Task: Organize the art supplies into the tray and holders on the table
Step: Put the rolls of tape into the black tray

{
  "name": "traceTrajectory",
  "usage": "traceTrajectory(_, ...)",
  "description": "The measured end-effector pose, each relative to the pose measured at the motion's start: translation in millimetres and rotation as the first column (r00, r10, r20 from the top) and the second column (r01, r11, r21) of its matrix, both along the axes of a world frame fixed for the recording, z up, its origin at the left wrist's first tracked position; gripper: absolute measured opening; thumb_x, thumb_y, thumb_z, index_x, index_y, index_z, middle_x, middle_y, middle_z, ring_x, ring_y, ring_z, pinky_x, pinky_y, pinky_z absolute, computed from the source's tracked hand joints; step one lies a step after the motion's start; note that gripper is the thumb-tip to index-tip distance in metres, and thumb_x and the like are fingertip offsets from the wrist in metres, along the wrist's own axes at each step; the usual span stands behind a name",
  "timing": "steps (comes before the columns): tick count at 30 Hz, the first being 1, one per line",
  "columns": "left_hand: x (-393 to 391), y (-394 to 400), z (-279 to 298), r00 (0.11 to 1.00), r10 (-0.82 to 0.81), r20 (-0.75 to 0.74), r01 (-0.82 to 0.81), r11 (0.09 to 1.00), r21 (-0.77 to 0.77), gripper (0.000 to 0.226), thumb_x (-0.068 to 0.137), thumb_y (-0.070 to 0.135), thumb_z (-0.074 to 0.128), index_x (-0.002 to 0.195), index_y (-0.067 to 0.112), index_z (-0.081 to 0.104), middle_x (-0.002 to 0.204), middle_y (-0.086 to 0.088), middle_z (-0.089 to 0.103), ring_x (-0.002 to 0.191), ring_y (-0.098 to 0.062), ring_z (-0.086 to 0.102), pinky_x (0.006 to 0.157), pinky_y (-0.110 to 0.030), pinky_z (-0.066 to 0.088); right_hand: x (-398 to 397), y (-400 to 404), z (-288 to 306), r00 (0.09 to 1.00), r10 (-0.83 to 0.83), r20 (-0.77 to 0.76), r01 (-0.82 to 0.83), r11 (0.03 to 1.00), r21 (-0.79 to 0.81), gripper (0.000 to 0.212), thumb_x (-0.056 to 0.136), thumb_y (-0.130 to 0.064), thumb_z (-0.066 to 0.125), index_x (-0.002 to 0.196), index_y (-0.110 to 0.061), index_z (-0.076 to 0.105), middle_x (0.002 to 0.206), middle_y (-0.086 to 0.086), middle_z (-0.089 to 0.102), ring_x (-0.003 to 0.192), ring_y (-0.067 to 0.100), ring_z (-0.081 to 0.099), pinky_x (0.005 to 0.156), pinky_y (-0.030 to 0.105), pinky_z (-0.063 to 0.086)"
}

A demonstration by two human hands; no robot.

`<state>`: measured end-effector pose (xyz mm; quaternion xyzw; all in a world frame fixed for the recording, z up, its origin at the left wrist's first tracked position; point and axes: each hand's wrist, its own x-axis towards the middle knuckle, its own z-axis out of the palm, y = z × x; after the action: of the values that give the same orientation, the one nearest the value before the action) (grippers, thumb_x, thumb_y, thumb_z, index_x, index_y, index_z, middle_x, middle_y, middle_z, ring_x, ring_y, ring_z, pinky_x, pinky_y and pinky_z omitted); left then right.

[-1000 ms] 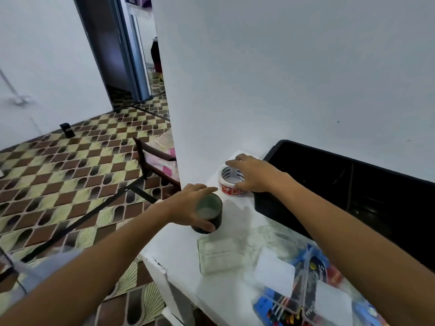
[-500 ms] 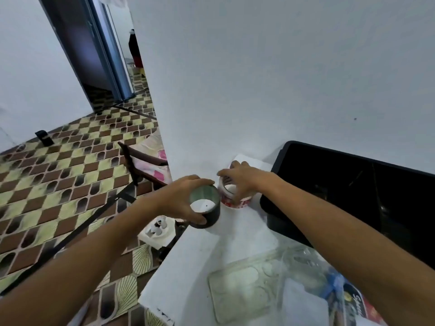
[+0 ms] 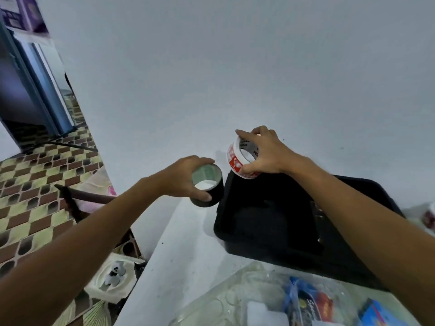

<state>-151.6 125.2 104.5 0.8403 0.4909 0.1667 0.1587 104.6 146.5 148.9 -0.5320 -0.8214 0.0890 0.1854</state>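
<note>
Black tape roll (image 3: 208, 188) is gripped in the left hand (image 3: 181, 178); at its 2 o'clock, the right hand (image 3: 264, 152) grips white tape (image 3: 240, 158) above the tray (image 3: 270, 222).

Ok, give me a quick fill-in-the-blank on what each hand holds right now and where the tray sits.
1. The left hand holds the ____ tape roll.
2. The right hand holds the white and ____ roll.
3. That roll is above the black ____.
Missing words: black; red; tray.
</note>
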Motion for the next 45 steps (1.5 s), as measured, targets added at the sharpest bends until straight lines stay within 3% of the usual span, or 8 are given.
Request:
traceTrajectory(4, 54, 17, 7, 0.994, -0.093, 0.049, 0.092, 0.995, 0.028, 0.106, 0.053, 0.069, 0.069, 0.145, 0.025, 0.039, 0.121, 0.008, 0.046, 0.113, -0.010, 0.046, 0.095, -0.025, 0.037, 45, -17, -5, 0.993, -0.117, 0.030, 0.117, 0.993, 0.010, 0.101, 0.066, -0.043, 0.079, 0.150, -0.037, 0.024, 0.140, 0.006, 0.031, 0.132, 0.025, 0.025, 0.104, 0.040, 0.035)
traceTrajectory(11, 100, 36, -27, 0.992, -0.125, -0.018, 0.125, 0.992, -0.011, 0.100, 0.062, 0.053, 0.084, 0.146, 0.025, 0.038, 0.125, 0.003, 0.045, 0.114, -0.016, 0.049, 0.097, -0.029, 0.043, 77, -26, -31, 0.978, -0.172, 0.118, 0.178, 0.983, -0.035, 0.101, 0.067, -0.043, 0.079, 0.150, -0.034, 0.024, 0.141, 0.006, 0.031, 0.131, 0.026, 0.028, 0.101, 0.040, 0.039)
traceTrajectory(24, 130, 65, -56, 0.945, -0.126, -0.300, 0.139, 0.990, 0.024, 0.103, 0.066, 0.056, 0.079, 0.150, 0.021, 0.031, 0.142, -0.001, 0.040, 0.122, -0.023, 0.049, 0.100, -0.034, 0.043, 90, -4, -60, 0.942, -0.125, 0.310, 0.174, 0.975, -0.137, 0.103, 0.067, -0.042, 0.079, 0.151, -0.032, 0.022, 0.143, 0.005, 0.032, 0.131, 0.028, 0.030, 0.100, 0.040, 0.041)
traceTrajectory(26, 133, 67, -62, 0.911, -0.141, -0.388, 0.165, 0.986, 0.029, 0.101, 0.072, 0.060, 0.073, 0.152, 0.020, 0.025, 0.144, -0.003, 0.038, 0.123, -0.024, 0.047, 0.105, -0.034, 0.036, 87, -1, -62, 0.920, -0.101, 0.378, 0.166, 0.976, -0.143, 0.104, 0.068, -0.042, 0.079, 0.152, -0.029, 0.020, 0.144, 0.006, 0.031, 0.131, 0.029, 0.030, 0.100, 0.040, 0.041)
traceTrajectory(28, 135, 70, -68, 0.866, -0.163, -0.472, 0.196, 0.980, 0.022, 0.100, 0.078, 0.063, 0.066, 0.154, 0.018, 0.018, 0.149, -0.006, 0.033, 0.134, -0.025, 0.038, 0.117, -0.040, 0.017, 84, 3, -64, 0.899, -0.071, 0.432, 0.157, 0.973, -0.168, 0.104, 0.069, -0.041, 0.078, 0.153, -0.028, 0.018, 0.145, 0.007, 0.030, 0.132, 0.029, 0.029, 0.102, 0.041, 0.041)
traceTrajectory(31, 139, 73, -72, 0.805, -0.172, -0.567, 0.215, 0.977, 0.008, 0.098, 0.084, 0.065, 0.056, 0.155, 0.016, 0.009, 0.155, -0.011, 0.025, 0.143, -0.027, 0.025, 0.121, -0.049, -0.001, 82, 7, -66, 0.888, -0.039, 0.459, 0.151, 0.966, -0.211, 0.104, 0.069, -0.041, 0.079, 0.153, -0.029, 0.018, 0.146, 0.007, 0.028, 0.134, 0.028, 0.028, 0.103, 0.042, 0.041)
traceTrajectory(37, 149, 76, -79, 0.778, -0.135, -0.613, 0.151, 0.988, -0.026, 0.095, 0.088, 0.063, 0.051, 0.155, 0.016, 0.003, 0.158, -0.014, 0.017, 0.145, -0.031, 0.014, 0.118, -0.056, -0.001, 83, 8, -73, 0.903, 0.018, 0.429, 0.127, 0.943, -0.307, 0.109, 0.064, -0.036, 0.082, 0.152, -0.031, 0.019, 0.145, 0.004, 0.029, 0.133, 0.027, 0.029, 0.104, 0.045, 0.040)
traceTrajectory(45, 150, 84, -75, 0.770, -0.120, -0.627, 0.117, 0.992, -0.046, 0.099, 0.084, 0.062, 0.060, 0.155, 0.018, 0.008, 0.155, -0.010, 0.027, 0.141, -0.028, 0.025, 0.117, -0.054, 0.004, 86, 5, -78, 0.923, 0.043, 0.382, 0.073, 0.956, -0.283, 0.111, 0.065, -0.035, 0.083, 0.153, -0.027, 0.016, 0.145, 0.003, 0.028, 0.133, 0.027, 0.028, 0.103, 0.043, 0.043)
